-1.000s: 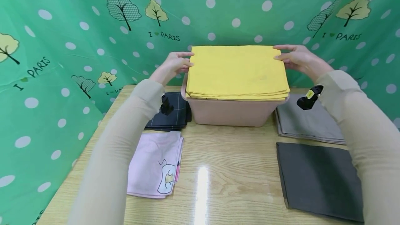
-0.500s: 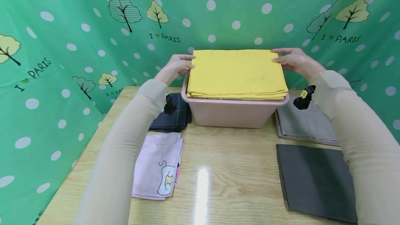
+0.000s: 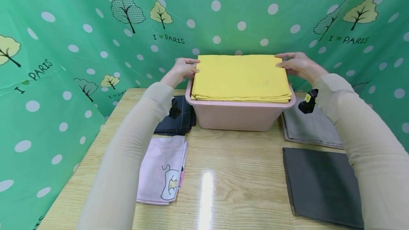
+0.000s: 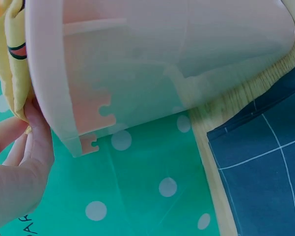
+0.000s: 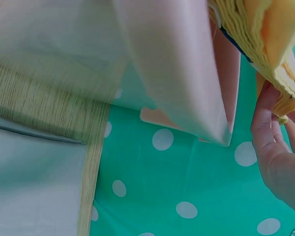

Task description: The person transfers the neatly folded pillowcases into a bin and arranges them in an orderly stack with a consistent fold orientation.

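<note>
A folded yellow cloth (image 3: 241,77), several layers thick, lies over the mouth of a pink plastic bin (image 3: 236,116) at the back of the table. My left hand (image 3: 181,69) pinches its far left corner between thumb and fingers. At the far right corner, my right hand (image 3: 298,66) grips it the same way. Both wrist views show the layers bunched between the fingers, beside the bin's rim (image 4: 49,73). The cloth's near folded edge rests along the bin's front rim. The bin's inside is mostly hidden under the cloth.
On the left lie a dark blue checked cloth (image 3: 179,116) and a folded pale pink cloth (image 3: 156,166) with a cartoon print. A light grey cloth (image 3: 313,127) and a dark grey one (image 3: 319,184) lie on the right. A green dotted curtain (image 3: 217,13) hangs behind the wooden table (image 3: 236,173).
Both hands have come down and slightly inward, lowering the far edge of the yellow cloth toward the bin. The bin and the other cloths stay in place.
</note>
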{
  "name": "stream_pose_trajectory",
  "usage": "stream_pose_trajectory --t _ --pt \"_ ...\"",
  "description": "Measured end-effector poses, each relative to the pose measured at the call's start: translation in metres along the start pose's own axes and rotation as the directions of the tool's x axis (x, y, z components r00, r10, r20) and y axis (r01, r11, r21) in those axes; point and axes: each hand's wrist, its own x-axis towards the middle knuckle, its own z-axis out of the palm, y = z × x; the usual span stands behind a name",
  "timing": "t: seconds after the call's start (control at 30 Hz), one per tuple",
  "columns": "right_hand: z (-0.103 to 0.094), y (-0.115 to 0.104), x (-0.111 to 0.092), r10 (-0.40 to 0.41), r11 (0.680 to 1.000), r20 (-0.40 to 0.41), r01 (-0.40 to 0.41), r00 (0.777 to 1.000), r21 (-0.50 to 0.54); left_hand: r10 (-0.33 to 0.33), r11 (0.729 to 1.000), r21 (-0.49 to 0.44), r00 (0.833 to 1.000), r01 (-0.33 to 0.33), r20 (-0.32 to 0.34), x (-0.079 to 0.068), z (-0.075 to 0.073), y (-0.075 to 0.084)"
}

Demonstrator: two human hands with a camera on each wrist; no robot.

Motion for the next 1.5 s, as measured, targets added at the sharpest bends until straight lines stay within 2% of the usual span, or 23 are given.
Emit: stream_pose_trajectory --t 0.43,0.77,0.87,0.97,1.03,1.1,1.2,1.33,1.5 --pt "0.003 0.006 0.003 0.007 0.991 -0.039 -0.012 0.999 -0.133 0.057 0.996 0.062 0.998 -0.058 0.008 0.002 0.004 -0.007" --pt "0.007 0.011 0.007 0.0 0.958 -0.073 -0.021 0.997 -0.285 0.13 0.978 0.17 0.991 -0.124 -0.024 0.001 0.008 -0.011" --pt "0.004 0.012 0.006 -0.053 0.931 -0.071 0.023 0.996 -0.364 0.171 0.959 0.24 0.984 -0.153 -0.055 -0.001 0.008 -0.011" --pt "-0.002 0.012 0.003 -0.141 0.881 -0.082 0.087 0.987 -0.465 0.225 0.933 0.308 0.97 -0.187 -0.093 -0.006 0.008 -0.01" --pt "-0.006 0.011 -0.001 -0.202 0.84 -0.093 0.123 0.975 -0.529 0.251 0.927 0.311 0.962 -0.208 -0.106 -0.009 0.007 -0.01" --pt "-0.008 0.011 -0.006 -0.231 0.813 -0.099 0.136 0.968 -0.566 0.268 0.928 0.294 0.958 -0.227 -0.106 -0.014 0.006 -0.009" --pt "-0.008 0.011 -0.015 -0.262 0.781 -0.072 0.167 0.962 -0.602 0.298 0.924 0.271 0.952 -0.269 -0.069 -0.021 0.006 -0.01" --pt "-0.005 0.015 -0.028 -0.307 0.75 -0.025 0.226 0.951 -0.622 0.35 0.904 0.267 0.937 -0.335 -0.01 -0.034 0.01 -0.012" --pt "0.001 0.02 -0.044 -0.361 0.72 0.009 0.285 0.932 -0.633 0.371 0.912 0.17 0.927 -0.374 0.053 -0.05 0.018 -0.013"
